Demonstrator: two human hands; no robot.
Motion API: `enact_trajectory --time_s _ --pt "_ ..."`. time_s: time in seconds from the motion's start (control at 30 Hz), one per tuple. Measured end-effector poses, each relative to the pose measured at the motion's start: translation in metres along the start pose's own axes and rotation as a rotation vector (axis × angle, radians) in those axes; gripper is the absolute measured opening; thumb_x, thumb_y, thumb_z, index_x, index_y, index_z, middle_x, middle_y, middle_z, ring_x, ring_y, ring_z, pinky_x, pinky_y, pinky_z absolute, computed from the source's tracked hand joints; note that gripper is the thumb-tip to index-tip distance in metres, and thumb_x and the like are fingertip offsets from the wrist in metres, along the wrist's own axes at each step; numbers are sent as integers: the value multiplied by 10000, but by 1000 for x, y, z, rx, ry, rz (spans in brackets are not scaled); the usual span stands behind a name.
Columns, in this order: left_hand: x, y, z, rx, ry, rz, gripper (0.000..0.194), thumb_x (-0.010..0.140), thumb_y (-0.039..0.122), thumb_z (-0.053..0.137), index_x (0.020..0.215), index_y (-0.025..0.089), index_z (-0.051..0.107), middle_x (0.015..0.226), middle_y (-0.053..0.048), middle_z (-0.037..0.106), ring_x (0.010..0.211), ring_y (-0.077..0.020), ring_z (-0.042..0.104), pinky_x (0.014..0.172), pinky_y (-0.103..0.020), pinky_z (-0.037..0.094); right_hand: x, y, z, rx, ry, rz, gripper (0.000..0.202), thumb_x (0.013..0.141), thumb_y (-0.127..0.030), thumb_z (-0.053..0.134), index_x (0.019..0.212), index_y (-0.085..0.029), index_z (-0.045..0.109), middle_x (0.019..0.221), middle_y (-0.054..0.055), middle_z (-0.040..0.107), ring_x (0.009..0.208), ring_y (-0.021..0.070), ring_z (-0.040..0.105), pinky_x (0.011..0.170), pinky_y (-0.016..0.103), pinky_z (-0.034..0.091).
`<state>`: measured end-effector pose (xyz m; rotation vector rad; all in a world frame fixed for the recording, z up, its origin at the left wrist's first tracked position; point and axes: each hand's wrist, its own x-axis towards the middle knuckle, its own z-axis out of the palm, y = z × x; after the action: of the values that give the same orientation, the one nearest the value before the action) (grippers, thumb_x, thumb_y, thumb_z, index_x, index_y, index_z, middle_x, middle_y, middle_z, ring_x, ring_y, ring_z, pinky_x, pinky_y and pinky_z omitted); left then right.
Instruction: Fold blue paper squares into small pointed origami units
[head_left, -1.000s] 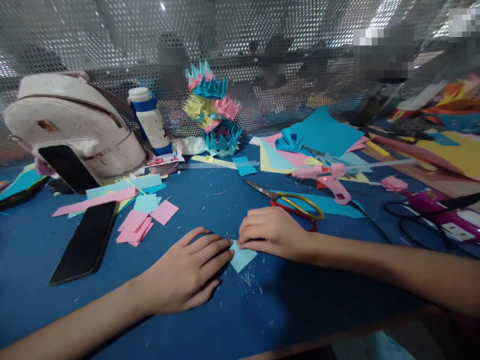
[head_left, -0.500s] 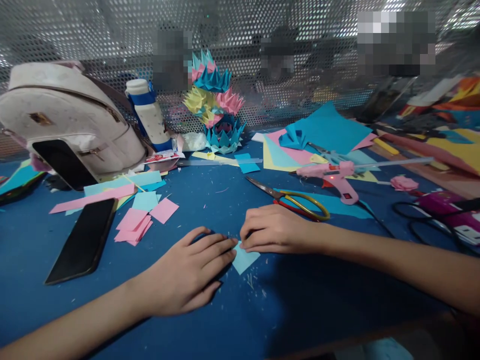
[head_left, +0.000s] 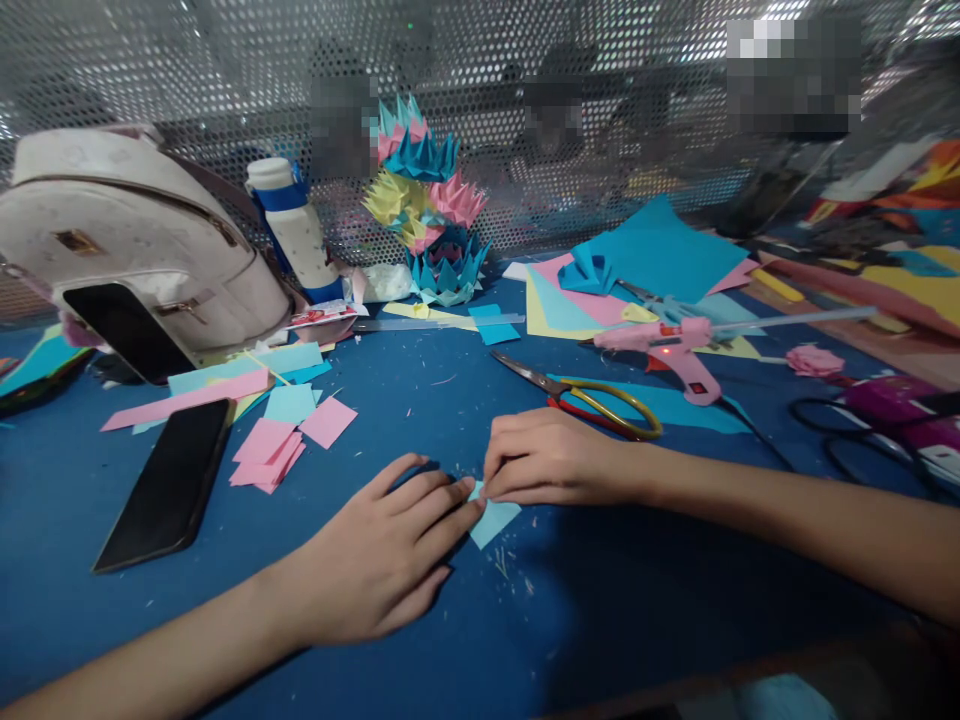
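Note:
A small light-blue piece of paper (head_left: 495,520) lies on the blue table between my hands, partly covered by fingertips. My left hand (head_left: 397,550) rests palm down with its fingers stretched out, the tips pressing on the paper's left side. Curled closed, my right hand (head_left: 555,458) pinches the paper's upper edge. Just behind it lie scissors (head_left: 600,400) with yellow and red handles. Left of my hands sit a stack of pink paper squares (head_left: 266,455) and a single pink square (head_left: 328,421).
A black phone (head_left: 166,485) lies at left, before a white backpack (head_left: 135,230) and a bottle (head_left: 296,230). A folded-paper tower (head_left: 431,200) stands at the back. The pink glue gun (head_left: 679,350) and coloured sheets (head_left: 667,255) occupy the right, with its cord trailing.
My left hand has slid slightly right and covers more of the light-blue paper's left side. My right hand keeps its pinch in nearly the same place.

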<state>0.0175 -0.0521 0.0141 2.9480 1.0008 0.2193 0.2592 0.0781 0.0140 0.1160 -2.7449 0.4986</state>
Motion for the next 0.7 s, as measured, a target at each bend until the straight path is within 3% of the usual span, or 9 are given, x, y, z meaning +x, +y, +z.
enact_trajectory --time_s 0.43,0.7 --pt "-1 2 2 -24 33 -20 539 986 248 441 1514 165 378 1394 -94 552 1243 -285 497 1144 -502 239 0 0 -1 41 -30 47 251 1023 -291 518 1010 -185 745 943 61 689 897 156 572 768 271 438" --pt "1 2 0 -86 23 -51 568 946 209 470 1506 157 386 1316 -135 556 1227 -297 501 1131 -544 292 4 -10 -7 -271 -142 30 296 1038 -336 480 977 -195 732 861 48 634 781 175 470 675 317 309"
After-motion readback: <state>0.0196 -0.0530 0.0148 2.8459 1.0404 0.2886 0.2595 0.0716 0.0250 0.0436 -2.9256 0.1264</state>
